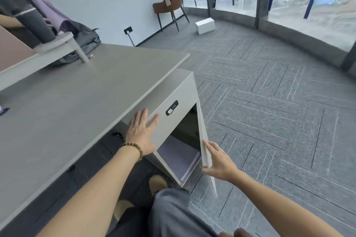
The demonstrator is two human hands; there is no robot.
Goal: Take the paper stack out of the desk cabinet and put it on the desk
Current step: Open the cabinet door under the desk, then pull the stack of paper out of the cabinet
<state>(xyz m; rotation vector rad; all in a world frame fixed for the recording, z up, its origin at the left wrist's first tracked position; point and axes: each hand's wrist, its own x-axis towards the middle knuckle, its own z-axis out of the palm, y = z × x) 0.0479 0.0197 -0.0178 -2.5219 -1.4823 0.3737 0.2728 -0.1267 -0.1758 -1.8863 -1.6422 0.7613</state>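
The grey desk cabinet [181, 86] stands under the right end of the desk [77, 98], with a combination lock [172, 107] on its front. Its door [206, 148] is swung open to the right. Inside, on the cabinet floor, lies the white paper stack [179, 156]. My left hand [141, 132] rests flat, fingers spread, on the cabinet front just left of the opening. My right hand [217, 161] holds the free edge of the open door between fingers and thumb.
Another person sits at the far left beside a raised shelf [55, 44] and a grey backpack [84, 38]. A brown chair [171, 2] and a white box [205, 25] stand by the curved window. Carpet floor lies to the right. My knees are below.
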